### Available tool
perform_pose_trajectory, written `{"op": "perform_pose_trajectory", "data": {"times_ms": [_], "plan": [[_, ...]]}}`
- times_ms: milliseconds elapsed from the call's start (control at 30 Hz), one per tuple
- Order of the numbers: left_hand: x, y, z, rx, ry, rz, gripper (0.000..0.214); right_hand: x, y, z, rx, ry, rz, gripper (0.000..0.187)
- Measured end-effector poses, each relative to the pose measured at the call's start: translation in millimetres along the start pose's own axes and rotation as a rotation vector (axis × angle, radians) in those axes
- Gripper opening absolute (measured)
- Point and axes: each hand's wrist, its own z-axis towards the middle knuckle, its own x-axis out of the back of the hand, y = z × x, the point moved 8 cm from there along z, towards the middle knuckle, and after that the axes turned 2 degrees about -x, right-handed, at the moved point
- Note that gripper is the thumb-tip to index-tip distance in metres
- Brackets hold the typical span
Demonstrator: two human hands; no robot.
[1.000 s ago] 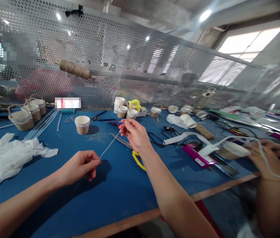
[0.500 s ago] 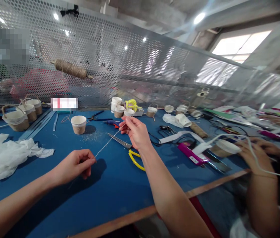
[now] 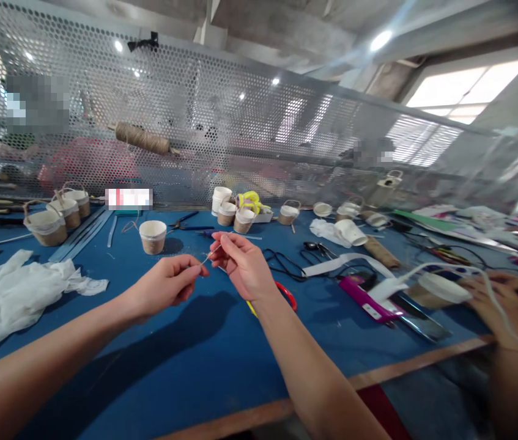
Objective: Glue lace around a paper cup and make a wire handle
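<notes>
A thin, pale twisted string (image 3: pixel 207 258) runs the short way between my two hands, above the blue table. My left hand (image 3: pixel 169 284) is closed, pinching one end between thumb and fingers. The other end sits in the fingertips of my right hand (image 3: pixel 243 264), slightly higher and farther off. Beneath my right wrist lie scissors (image 3: pixel 287 294) with red and yellow handles, mostly covered by the forearm. Beyond my hands stands a small cup (image 3: pixel 153 239) with a white lining and tan lower wall, and dark-handled pliers (image 3: pixel 186 223) lie behind it.
Crumpled white cloth (image 3: pixel 41 287) lies at left, with handled cups (image 3: pixel 46 229) behind. More cups (image 3: pixel 227 214) line the mesh panel (image 3: pixel 222 131), where a twine roll (image 3: pixel 143 139) hangs. On the right are a purple tool (image 3: pixel 364 299), a white cable (image 3: pixel 492 293) and a co-worker's hands (image 3: pixel 497 299).
My hands have come closer together, so the stretch of string between them is shorter. My left hand has risen and moved right. The camera view has shifted slightly.
</notes>
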Motion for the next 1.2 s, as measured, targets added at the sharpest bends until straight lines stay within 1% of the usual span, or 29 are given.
{"op": "perform_pose_trajectory", "data": {"times_ms": [100,167,300,400,467,533,600,633,667,700,767,833,900,933,1000,1033,1100,1133,1200], "plan": [[4.0,4,4,-0.030,-0.003,0.095,0.030,5,-3,3,0.004,0.006,-0.016,0.022],[6.0,4,5,-0.016,-0.021,0.120,0.031,6,-4,4,0.014,0.009,-0.028,0.022],[5.7,-1,4,0.063,-0.067,0.051,0.031,7,-5,5,0.050,0.027,-0.053,0.022],[5.9,-2,3,0.082,-0.057,0.006,0.027,7,-3,5,0.036,0.032,-0.055,0.022],[5.1,-3,4,0.083,-0.044,-0.014,0.024,4,0,4,0.018,0.015,-0.044,0.023],[3.1,-3,6,0.084,-0.042,-0.049,0.021,-2,5,3,-0.008,-0.036,-0.040,0.025],[1.2,-4,8,0.094,-0.060,-0.091,0.021,-7,9,2,-0.040,-0.091,-0.056,0.024],[1.2,-5,9,0.103,-0.078,-0.106,0.022,-7,10,3,-0.053,-0.096,-0.062,0.023],[2.6,-6,9,0.115,-0.102,-0.118,0.023,-3,9,4,-0.061,-0.071,-0.057,0.022],[6.0,-8,9,0.125,-0.125,-0.127,0.025,4,7,6,-0.061,-0.019,-0.041,0.021],[19.8,-12,6,0.143,-0.157,-0.156,0.028,25,2,12,-0.070,0.152,0.045,0.016],[42.6,-14,2,0.119,-0.125,-0.233,0.027,39,-4,18,-0.063,0.228,0.103,0.013],[66.4,-19,-2,0.098,-0.046,-0.331,0.028,50,-8,22,-0.070,0.283,0.156,0.015],[76.1,-21,-4,0.060,0.001,-0.366,0.027,52,-8,23,-0.074,0.299,0.176,0.016],[87.2,-22,-8,-0.027,0.096,-0.395,0.027,54,-6,24,-0.087,0.316,0.205,0.017],[87.4,-21,-10,-0.087,0.125,-0.390,0.030,54,-4,24,-0.095,0.323,0.214,0.018],[80.5,-18,-13,-0.182,0.157,-0.352,0.031,52,2,24,-0.113,0.331,0.225,0.020],[76.8,-16,-15,-0.230,0.182,-0.329,0.029,50,6,23,-0.123,0.333,0.227,0.021],[74.0,-10,-20,-0.319,0.269,-0.275,0.018,48,13,22,-0.148,0.331,0.228,0.023]]}}
